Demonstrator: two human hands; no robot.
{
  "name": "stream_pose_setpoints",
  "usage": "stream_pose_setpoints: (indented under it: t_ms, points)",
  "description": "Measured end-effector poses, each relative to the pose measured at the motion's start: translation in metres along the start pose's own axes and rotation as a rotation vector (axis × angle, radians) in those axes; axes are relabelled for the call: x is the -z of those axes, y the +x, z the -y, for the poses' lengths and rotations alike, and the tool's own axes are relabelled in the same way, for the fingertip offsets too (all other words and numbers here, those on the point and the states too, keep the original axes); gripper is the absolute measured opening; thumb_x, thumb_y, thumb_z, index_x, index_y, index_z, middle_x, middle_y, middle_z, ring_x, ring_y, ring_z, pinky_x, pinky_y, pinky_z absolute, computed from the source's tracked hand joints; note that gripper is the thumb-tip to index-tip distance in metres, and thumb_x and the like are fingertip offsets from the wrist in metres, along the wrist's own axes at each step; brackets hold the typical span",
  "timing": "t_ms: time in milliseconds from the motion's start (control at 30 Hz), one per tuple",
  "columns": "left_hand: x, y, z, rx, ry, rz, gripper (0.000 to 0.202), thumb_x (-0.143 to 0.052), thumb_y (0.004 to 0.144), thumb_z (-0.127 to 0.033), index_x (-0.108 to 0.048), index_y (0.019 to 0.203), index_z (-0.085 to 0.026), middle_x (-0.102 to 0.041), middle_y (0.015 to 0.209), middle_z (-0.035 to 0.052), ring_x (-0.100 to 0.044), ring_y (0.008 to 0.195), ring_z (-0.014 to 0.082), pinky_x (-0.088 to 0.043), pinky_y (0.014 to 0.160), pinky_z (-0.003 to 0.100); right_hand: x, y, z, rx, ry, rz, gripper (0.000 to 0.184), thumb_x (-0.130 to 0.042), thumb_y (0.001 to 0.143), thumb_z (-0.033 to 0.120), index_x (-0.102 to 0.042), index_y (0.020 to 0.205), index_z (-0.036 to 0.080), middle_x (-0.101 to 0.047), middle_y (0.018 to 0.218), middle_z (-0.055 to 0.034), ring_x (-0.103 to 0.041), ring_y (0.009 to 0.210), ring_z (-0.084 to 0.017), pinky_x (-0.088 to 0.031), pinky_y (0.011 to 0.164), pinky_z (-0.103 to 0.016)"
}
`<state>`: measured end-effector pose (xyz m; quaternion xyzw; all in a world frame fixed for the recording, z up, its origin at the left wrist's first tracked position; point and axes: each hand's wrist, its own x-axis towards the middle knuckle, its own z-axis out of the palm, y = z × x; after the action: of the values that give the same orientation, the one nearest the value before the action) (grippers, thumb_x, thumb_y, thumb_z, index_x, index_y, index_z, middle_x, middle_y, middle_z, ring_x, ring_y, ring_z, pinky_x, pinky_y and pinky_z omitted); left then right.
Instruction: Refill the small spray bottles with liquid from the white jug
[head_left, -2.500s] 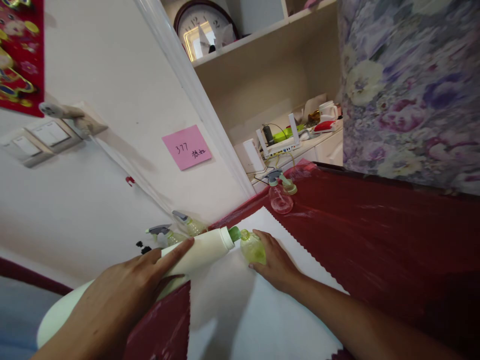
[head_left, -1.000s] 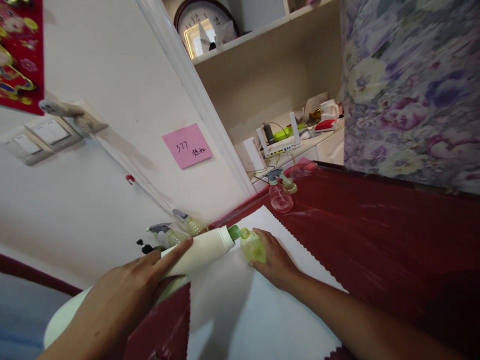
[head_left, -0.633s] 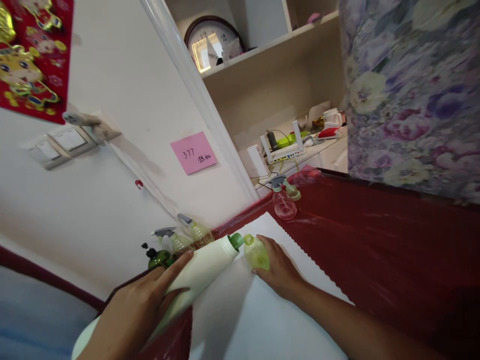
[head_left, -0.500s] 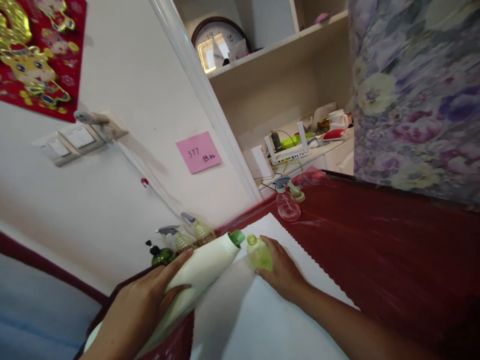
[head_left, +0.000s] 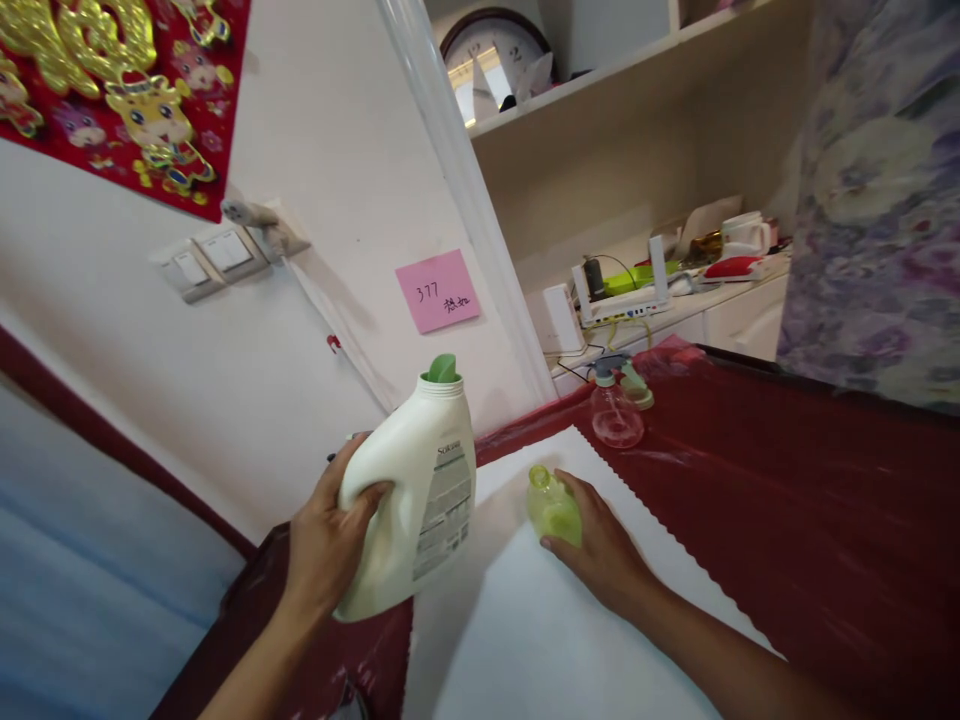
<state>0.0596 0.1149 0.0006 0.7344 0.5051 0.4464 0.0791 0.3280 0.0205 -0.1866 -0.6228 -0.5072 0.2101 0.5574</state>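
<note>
My left hand (head_left: 330, 540) is closed on the handle of a large cream detergent jug (head_left: 420, 480), held nearly upright with its label facing right. A green pouring spout (head_left: 443, 368) shows in its uncapped mouth. To the right, my right hand (head_left: 600, 545) wraps round a small translucent yellow-green bottle (head_left: 553, 508). That bottle has an open neck, leans slightly left, and has some liquid in it. It is over the white sheet (head_left: 510, 620); whether its base touches the sheet I cannot tell.
Beyond the sheet, a clear spray bottle (head_left: 616, 412) stands on the red-covered table (head_left: 750, 480), with a green spray head (head_left: 636, 385) close by. A white router (head_left: 626, 300) sits on the back counter. A pink note (head_left: 438, 291) is on the wall.
The jug has swung from tilted toward the small bottle to nearly upright, moving apart from its neck. My right hand still holds the small bottle. The camera view has shifted.
</note>
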Motion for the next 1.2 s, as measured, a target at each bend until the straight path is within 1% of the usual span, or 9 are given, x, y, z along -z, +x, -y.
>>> stream_pose_setpoints:
  t_ms: [100,333,500,600,700,833,933,1067,1200]
  points:
    - [-0.027,-0.006,0.017,0.039,-0.129,-0.078,0.069,-0.073,0.080,-0.053,-0.059,0.144,-0.034,-0.068,0.140,0.0033,-0.068,0.115,0.0298,-0.055,0.098,0.042,0.000,-0.001,0.001,-0.008,0.003,0.002,0.078,-0.062,0.077,0.036,-0.038,0.151,0.028,-0.052,0.152,-0.0095,-0.048,0.141,-0.032,-0.040,0.118,-0.053]
    - [-0.073,-0.017,0.048,0.125,-0.232,-0.192,0.069,-0.071,0.083,-0.054,-0.057,0.146,-0.029,-0.066,0.142,0.0070,-0.065,0.121,0.0297,-0.052,0.104,0.043,0.000,0.001,0.004,-0.034,-0.003,-0.015,0.079,-0.063,0.074,0.035,-0.040,0.149,0.029,-0.054,0.151,-0.0080,-0.049,0.141,-0.031,-0.040,0.119,-0.051]
    - [-0.081,-0.024,0.066,0.194,-0.254,-0.195,0.074,-0.068,0.084,-0.058,-0.051,0.150,-0.031,-0.072,0.119,0.0051,-0.065,0.072,0.0171,-0.056,0.061,0.029,-0.001,0.001,0.005,-0.049,0.009,-0.023,0.079,-0.063,0.074,0.032,-0.040,0.149,0.028,-0.053,0.151,-0.0087,-0.048,0.141,-0.032,-0.039,0.119,-0.054]
    - [-0.080,-0.029,0.070,0.189,-0.251,-0.145,0.073,-0.065,0.087,-0.058,-0.047,0.151,-0.030,-0.071,0.116,0.0046,-0.067,0.077,0.0189,-0.057,0.063,0.029,-0.001,0.000,0.002,-0.052,-0.003,-0.028,0.079,-0.065,0.075,0.032,-0.038,0.150,0.027,-0.052,0.153,-0.0096,-0.047,0.142,-0.034,-0.038,0.120,-0.054]
    - [-0.075,-0.032,0.067,0.178,-0.223,-0.056,0.068,-0.065,0.089,-0.055,-0.048,0.149,-0.027,-0.072,0.110,0.0058,-0.070,0.090,0.0247,-0.059,0.077,0.037,0.000,-0.001,-0.001,-0.038,-0.008,-0.022,0.079,-0.069,0.075,0.035,-0.038,0.148,0.029,-0.053,0.152,-0.0089,-0.048,0.141,-0.035,-0.039,0.119,-0.053]
    - [-0.055,-0.035,0.057,0.142,-0.164,0.008,0.083,-0.074,0.085,-0.050,-0.038,0.155,-0.024,-0.066,0.128,0.0126,-0.065,0.113,0.0311,-0.053,0.099,0.050,0.000,-0.004,-0.006,-0.009,-0.008,-0.005,0.077,-0.069,0.076,0.037,-0.039,0.147,0.031,-0.055,0.150,-0.0078,-0.053,0.136,-0.035,-0.044,0.115,-0.054]
    - [-0.022,-0.041,0.051,0.094,-0.102,-0.035,0.092,-0.075,0.083,-0.053,-0.032,0.158,-0.020,-0.059,0.135,0.0156,-0.061,0.118,0.0310,-0.050,0.104,0.051,0.000,-0.005,-0.010,0.016,-0.015,0.018,0.076,-0.069,0.076,0.042,-0.040,0.146,0.029,-0.056,0.148,-0.0100,-0.054,0.135,-0.036,-0.044,0.114,-0.057]
    - [0.037,-0.060,0.051,0.048,0.028,-0.066,0.066,-0.066,0.090,-0.055,-0.050,0.146,-0.024,-0.060,0.131,0.0104,-0.060,0.117,0.0270,-0.048,0.105,0.045,0.002,-0.005,-0.013,-0.002,-0.017,0.041,0.079,-0.069,0.076,0.051,-0.041,0.146,0.029,-0.056,0.148,-0.0109,-0.056,0.133,-0.038,-0.045,0.113,-0.058]
    - [0.084,-0.091,0.066,0.068,0.160,0.104,0.042,-0.063,0.093,-0.051,-0.067,0.125,-0.025,-0.070,0.117,0.0069,-0.066,0.108,0.0257,-0.052,0.098,0.042,0.004,-0.006,-0.012,-0.044,-0.043,0.052,0.084,-0.069,0.072,0.059,-0.042,0.146,0.027,-0.056,0.148,-0.0134,-0.057,0.131,-0.041,-0.046,0.112,-0.059]
